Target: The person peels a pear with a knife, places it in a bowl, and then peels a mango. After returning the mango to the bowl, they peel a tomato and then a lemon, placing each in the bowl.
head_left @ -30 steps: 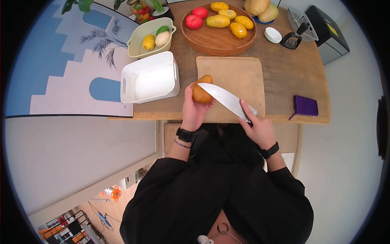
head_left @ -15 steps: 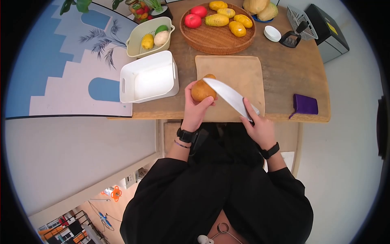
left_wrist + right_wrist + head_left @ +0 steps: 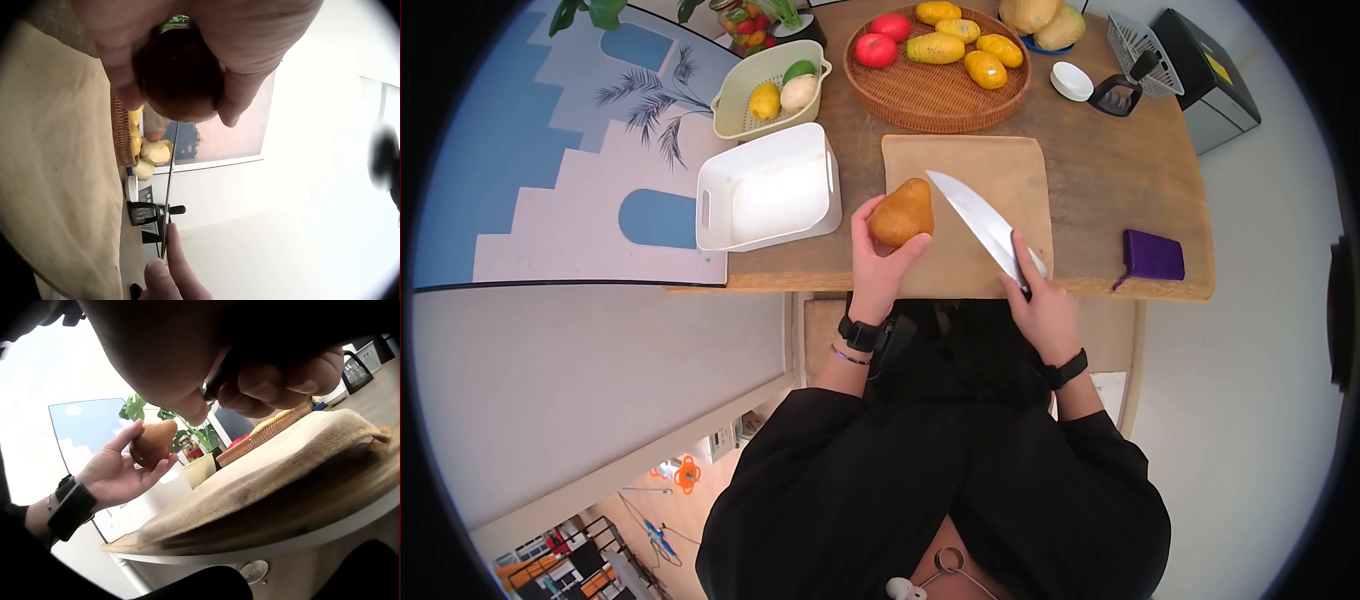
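My left hand (image 3: 878,275) holds a brown pear (image 3: 902,213), its narrow end pointing up and away from me. Thumb and fingers are curled round the fruit's lower part, as the right wrist view shows with the pear (image 3: 153,444) clear of the cloth. In my right hand (image 3: 1045,318) is a large kitchen knife (image 3: 975,215), gripped by its black handle with the index finger along the blade. The blade slants up and left, its tip just right of the pear and apart from it. Under both lies a tan cloth-like mat (image 3: 990,160) at the table's front edge.
A white bin (image 3: 770,200) stands left of the mat, a pale green colander (image 3: 730,105) with produce behind it. Beyond the mat sits a wicker tray (image 3: 890,105) with red and yellow fruit. A purple pouch (image 3: 1152,258) and a white bowl (image 3: 1071,82) are on the right.
The knife has moved right, off the pear that its tip overlapped in the head view. My left hand has turned the pear, and its whole side now shows.
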A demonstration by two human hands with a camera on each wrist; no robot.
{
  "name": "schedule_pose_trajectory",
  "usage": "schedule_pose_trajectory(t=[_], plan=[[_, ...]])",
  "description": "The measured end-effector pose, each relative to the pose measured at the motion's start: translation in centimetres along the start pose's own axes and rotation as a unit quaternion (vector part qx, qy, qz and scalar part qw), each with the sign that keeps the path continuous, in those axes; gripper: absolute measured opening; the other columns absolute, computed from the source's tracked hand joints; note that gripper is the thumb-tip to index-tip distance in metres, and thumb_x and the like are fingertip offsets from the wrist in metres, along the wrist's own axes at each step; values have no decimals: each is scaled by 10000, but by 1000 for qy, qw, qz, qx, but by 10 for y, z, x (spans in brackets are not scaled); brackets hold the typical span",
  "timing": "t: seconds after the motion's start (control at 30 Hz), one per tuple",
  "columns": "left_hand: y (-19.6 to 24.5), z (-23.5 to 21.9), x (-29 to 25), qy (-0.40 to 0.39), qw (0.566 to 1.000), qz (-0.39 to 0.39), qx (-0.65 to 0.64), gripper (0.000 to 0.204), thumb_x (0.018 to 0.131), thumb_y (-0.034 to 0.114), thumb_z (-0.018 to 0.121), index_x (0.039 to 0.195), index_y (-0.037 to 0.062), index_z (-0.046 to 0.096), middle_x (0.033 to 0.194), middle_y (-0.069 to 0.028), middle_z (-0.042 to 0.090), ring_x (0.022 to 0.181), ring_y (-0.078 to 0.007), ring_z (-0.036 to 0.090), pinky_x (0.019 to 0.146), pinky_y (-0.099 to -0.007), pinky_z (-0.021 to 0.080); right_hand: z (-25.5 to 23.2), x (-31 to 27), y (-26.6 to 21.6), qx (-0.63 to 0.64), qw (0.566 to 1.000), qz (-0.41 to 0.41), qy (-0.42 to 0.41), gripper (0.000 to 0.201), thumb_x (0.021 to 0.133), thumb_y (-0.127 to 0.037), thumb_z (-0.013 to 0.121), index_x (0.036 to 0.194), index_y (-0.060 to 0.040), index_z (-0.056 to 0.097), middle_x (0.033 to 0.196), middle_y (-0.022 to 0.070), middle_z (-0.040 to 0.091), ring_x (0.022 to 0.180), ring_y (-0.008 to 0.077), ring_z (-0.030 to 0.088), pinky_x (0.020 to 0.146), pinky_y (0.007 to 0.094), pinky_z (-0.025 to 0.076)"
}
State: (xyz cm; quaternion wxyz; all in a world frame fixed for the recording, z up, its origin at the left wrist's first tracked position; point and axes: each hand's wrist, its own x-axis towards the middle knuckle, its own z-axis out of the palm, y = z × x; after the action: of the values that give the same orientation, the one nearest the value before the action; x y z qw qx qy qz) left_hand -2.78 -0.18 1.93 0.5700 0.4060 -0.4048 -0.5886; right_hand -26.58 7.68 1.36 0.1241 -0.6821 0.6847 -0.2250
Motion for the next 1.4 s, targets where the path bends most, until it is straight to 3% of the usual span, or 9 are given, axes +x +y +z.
schedule_pose_trajectory(t=[0.27, 0.43, 0.5, 0.77, 1.0, 1.07, 1.17, 1.27, 1.4], plan=[[-14, -6, 5, -15, 997, 52, 51, 838, 797, -25, 853, 1472, 44, 361, 1409, -114, 475, 1307, -213, 527, 1117, -372, 467, -19, 4, -6, 38, 995, -68, -65, 667, 974, -381, 674, 1587, -344, 412, 660, 150, 666, 580, 364, 668, 562, 457, 540], [-16, -6, 3, 8, 989, 100, 112, 856, 790, -10, 865, 1480, 36, 361, 1419, -123, 461, 1328, -222, 516, 1134, -373, 453, -5, 9, 0, 54, 998, -13, -14, 674, 974, -379, 676, 1590, -348, 404, 663, 154, 668, 589, 366, 671, 567, 452, 541], [-14, -6, 2, 3, 991, 83, 106, 848, 799, -7, 861, 1479, 33, 356, 1421, -126, 461, 1325, -223, 519, 1128, -372, 460, -6, 8, 1, 30, 999, 26, 8, 674, 973, -376, 677, 1589, -348, 406, 662, 154, 667, 594, 364, 674, 569, 448, 541], [-4, -1, 4, -3, 998, 43, 44, 797, 838, -1, 835, 1462, 30, 340, 1407, -125, 471, 1291, -223, 547, 1066, -364, 513, -7, 5, -1, 99, 992, -67, -37, 675, 972, -386, 683, 1587, -351, 409, 711, 147, 698, 638, 367, 696, 583, 444, 554], [-2, -6, 5, -4, 1000, 23, 21, 701, 873, 15, 804, 1439, 19, 391, 1390, -114, 508, 1265, -213, 569, 1036, -358, 531, -7, 12, 10, 55, 998, -1, 11, 682, 951, -375, 710, 1574, -352, 434, 713, 140, 702, 625, 356, 690, 592, 429, 561], [0, -5, 2, -5, 1000, 3, -2, 681, 884, 22, 794, 1441, 17, 402, 1392, -113, 516, 1262, -209, 571, 1037, -358, 529, -12, 10, 10, 77, 994, -78, -14, 674, 960, -372, 700, 1577, -354, 429, 700, 151, 691, 627, 365, 688, 582, 442, 551], [4, -2, 6, -17, 1000, 10, -16, 666, 901, 30, 774, 1455, 13, 404, 1397, -113, 528, 1257, -205, 575, 1050, -356, 518, -18, 9, 3, 60, 994, -65, -58, 676, 958, -372, 703, 1577, -352, 431, 684, 156, 680, 612, 367, 682, 568, 443, 544], [-7, -10, 5, -16, 1000, 1, -12, 647, 918, 34, 745, 1465, 14, 401, 1403, -110, 520, 1262, -204, 567, 1040, -358, 528, 0, 11, 14, 55, 997, -46, 13, 682, 951, -375, 713, 1574, -350, 437, 670, 149, 671, 586, 357, 673, 560, 433, 545], [-7, -8, 3, 5, 999, -22, -32, 532, 983, 98, 627, 1466, 55, 408, 1397, -111, 516, 1238, -226, 566, 980, -395, 547, -10, 13, 9, 48, 999, -7, 2, 683, 952, -375, 713, 1576, -339, 438, 665, 141, 669, 566, 348, 666, 557, 426, 546]])
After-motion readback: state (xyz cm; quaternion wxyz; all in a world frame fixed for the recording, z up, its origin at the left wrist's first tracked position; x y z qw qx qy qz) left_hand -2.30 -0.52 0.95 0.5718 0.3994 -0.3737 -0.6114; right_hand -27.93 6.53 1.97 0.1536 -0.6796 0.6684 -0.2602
